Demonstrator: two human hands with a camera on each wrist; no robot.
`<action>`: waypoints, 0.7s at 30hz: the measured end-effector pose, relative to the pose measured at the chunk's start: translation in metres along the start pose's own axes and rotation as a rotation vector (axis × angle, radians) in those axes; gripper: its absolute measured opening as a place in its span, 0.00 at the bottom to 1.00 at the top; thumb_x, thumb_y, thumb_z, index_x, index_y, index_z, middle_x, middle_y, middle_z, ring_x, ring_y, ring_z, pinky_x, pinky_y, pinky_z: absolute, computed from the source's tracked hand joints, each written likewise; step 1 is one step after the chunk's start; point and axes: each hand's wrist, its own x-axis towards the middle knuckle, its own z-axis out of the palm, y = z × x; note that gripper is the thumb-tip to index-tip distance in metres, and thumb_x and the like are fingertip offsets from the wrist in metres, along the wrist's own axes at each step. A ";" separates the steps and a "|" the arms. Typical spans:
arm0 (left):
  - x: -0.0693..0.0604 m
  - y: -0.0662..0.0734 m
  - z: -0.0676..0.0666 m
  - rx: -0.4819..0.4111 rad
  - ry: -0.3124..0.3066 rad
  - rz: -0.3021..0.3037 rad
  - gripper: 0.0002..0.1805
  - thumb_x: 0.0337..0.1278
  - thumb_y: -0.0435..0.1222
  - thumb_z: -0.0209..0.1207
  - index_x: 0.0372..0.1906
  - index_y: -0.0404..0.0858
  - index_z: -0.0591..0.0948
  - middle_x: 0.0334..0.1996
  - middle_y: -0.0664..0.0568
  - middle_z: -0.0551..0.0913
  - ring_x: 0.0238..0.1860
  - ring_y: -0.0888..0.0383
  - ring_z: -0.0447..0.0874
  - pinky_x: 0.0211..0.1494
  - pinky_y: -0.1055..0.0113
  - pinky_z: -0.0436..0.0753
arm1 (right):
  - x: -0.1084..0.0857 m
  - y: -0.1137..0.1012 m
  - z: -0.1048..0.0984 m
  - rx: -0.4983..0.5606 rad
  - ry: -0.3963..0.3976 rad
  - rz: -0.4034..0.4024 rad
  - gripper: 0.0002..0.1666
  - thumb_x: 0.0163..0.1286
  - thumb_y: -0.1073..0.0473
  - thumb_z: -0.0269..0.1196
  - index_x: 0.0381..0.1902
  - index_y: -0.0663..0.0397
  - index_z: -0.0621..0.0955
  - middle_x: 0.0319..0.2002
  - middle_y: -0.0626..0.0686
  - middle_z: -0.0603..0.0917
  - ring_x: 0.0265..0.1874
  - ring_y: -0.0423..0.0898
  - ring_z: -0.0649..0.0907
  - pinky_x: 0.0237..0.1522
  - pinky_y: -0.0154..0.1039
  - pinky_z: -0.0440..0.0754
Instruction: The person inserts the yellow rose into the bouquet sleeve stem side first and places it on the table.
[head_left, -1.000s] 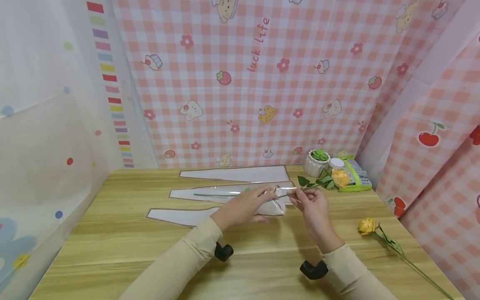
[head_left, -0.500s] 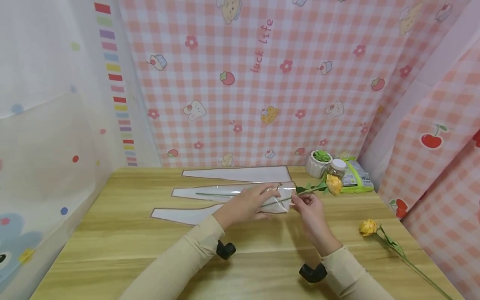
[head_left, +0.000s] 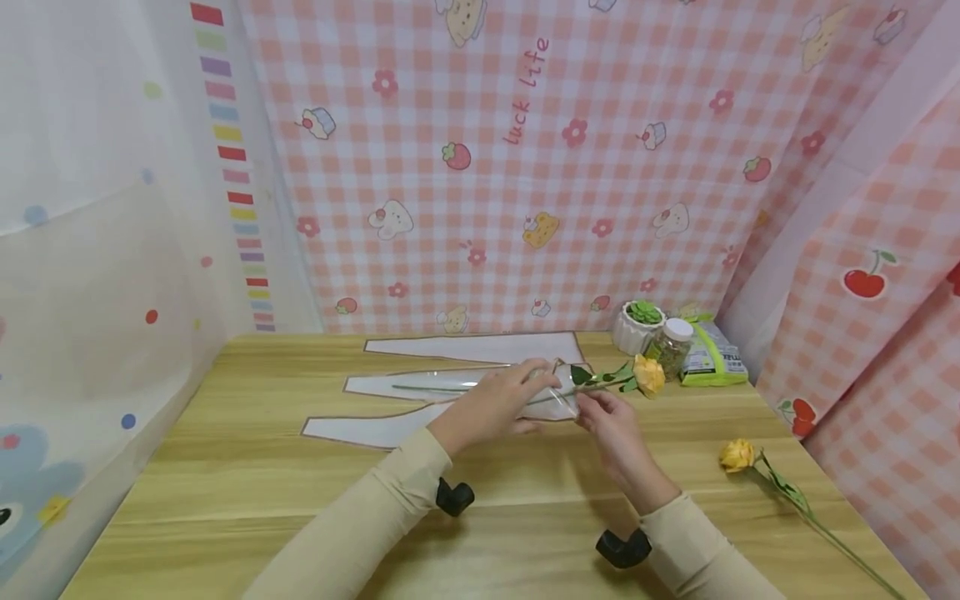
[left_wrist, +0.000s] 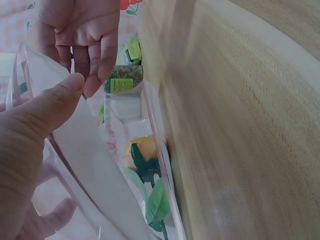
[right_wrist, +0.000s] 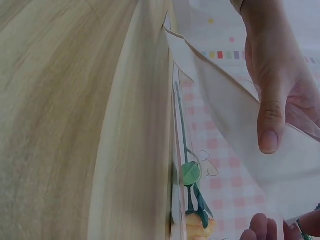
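Note:
My left hand (head_left: 491, 404) grips a clear, white-backed flower sleeve (left_wrist: 87, 150), its thumb on the near side and fingers on the other. Beside the wide mouth, my right hand (head_left: 611, 429) pinches what looks like the stem of a yellow rose (head_left: 648, 377); its fingertips are partly hidden. The rose's stem runs left into the sleeve, with its leaves and bloom outside at the right. Behind lies a second sleeve (head_left: 367, 384) holding another rose, whose green stem (head_left: 431, 388) shows; its bloom (left_wrist: 145, 147) appears in the left wrist view.
A further sleeve (head_left: 472, 346) lies flat at the back. At the back right stand a potted succulent (head_left: 637, 327), a white-lidded jar (head_left: 669, 346) and a green-edged bag (head_left: 708, 354). One loose yellow rose (head_left: 737, 456) lies on the table's right side.
The held rose has moved left, its stem deeper in the sleeve and its bloom nearer the mouth. My right hand has shifted slightly left with it; my left hand keeps its grip.

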 end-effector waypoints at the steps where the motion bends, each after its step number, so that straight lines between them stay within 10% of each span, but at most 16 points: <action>1: 0.000 0.000 0.000 -0.004 0.002 -0.005 0.39 0.56 0.49 0.72 0.70 0.46 0.70 0.72 0.46 0.68 0.64 0.49 0.77 0.62 0.50 0.80 | 0.000 0.000 0.000 -0.001 -0.020 0.008 0.14 0.78 0.66 0.54 0.52 0.77 0.74 0.37 0.48 0.80 0.34 0.36 0.81 0.45 0.31 0.83; 10: -0.003 -0.002 -0.004 -0.025 0.068 -0.012 0.36 0.58 0.45 0.72 0.69 0.44 0.71 0.69 0.48 0.70 0.63 0.52 0.76 0.61 0.53 0.81 | -0.004 0.003 -0.007 -0.098 -0.267 0.069 0.32 0.84 0.44 0.44 0.61 0.70 0.73 0.44 0.51 0.88 0.49 0.44 0.85 0.68 0.50 0.73; 21: -0.003 -0.007 0.002 -0.073 0.141 0.016 0.32 0.58 0.41 0.72 0.65 0.42 0.72 0.65 0.48 0.72 0.58 0.54 0.80 0.61 0.63 0.81 | -0.005 0.006 -0.012 -0.186 -0.378 0.058 0.38 0.85 0.42 0.39 0.71 0.72 0.65 0.63 0.66 0.78 0.65 0.60 0.76 0.73 0.56 0.65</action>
